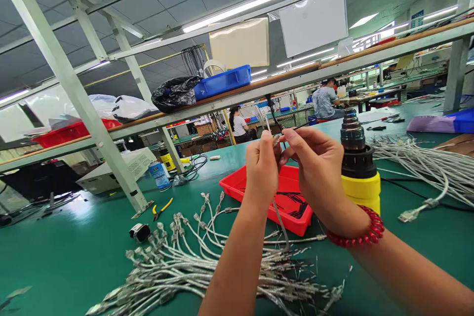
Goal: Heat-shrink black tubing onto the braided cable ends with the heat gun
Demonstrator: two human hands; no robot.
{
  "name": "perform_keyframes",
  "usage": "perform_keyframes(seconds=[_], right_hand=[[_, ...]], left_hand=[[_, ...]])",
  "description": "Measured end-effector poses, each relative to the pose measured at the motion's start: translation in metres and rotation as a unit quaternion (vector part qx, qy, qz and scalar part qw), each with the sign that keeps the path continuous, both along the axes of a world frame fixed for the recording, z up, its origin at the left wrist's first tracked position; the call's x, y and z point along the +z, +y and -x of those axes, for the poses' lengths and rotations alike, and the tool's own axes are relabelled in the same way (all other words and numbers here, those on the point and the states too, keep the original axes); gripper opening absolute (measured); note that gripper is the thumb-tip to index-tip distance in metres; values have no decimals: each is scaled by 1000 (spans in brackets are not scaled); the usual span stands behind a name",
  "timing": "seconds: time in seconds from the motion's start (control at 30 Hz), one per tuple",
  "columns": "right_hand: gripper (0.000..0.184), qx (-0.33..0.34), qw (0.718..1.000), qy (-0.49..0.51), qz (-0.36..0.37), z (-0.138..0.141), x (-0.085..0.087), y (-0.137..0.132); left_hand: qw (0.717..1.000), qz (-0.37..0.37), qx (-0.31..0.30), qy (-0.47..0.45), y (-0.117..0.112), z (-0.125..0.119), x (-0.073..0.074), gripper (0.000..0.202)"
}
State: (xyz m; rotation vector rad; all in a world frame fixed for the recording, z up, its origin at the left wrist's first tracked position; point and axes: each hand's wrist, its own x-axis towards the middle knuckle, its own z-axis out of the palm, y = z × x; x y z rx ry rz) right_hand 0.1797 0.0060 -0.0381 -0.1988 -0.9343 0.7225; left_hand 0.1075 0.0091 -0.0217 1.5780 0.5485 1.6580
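Left hand point(262, 170) pinching cable point(283, 227), right fingertips point(289, 135) together

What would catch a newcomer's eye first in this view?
Probably the left hand and right hand, meeting mid-picture at a thin cable, the red tray beyond them. Next, the sprawl of white cables across the green table below, and the yellow tool with its dark stepped nozzle, beyond the right wrist.

Green bench point(74, 261): white cables point(174, 275) heaped front and right, red tray point(296, 225), yellow-handled pliers point(163, 209), blue can point(160, 176).
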Motion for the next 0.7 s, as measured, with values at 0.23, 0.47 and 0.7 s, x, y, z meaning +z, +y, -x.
perform_keyframes(seconds=[0.23,0.47,0.7], right_hand=[[19,-2,1000,-8,2,-1,0,1],[19,0,1000,-13,1,-2,1,-1],[19,-6,1000,-19,7,-2,0,1]], left_hand=[[1000,7,-5,7,2,1,-1,55],[1000,6,5,14,2,1,0,58],[1000,0,6,11,4,3,-1,58]])
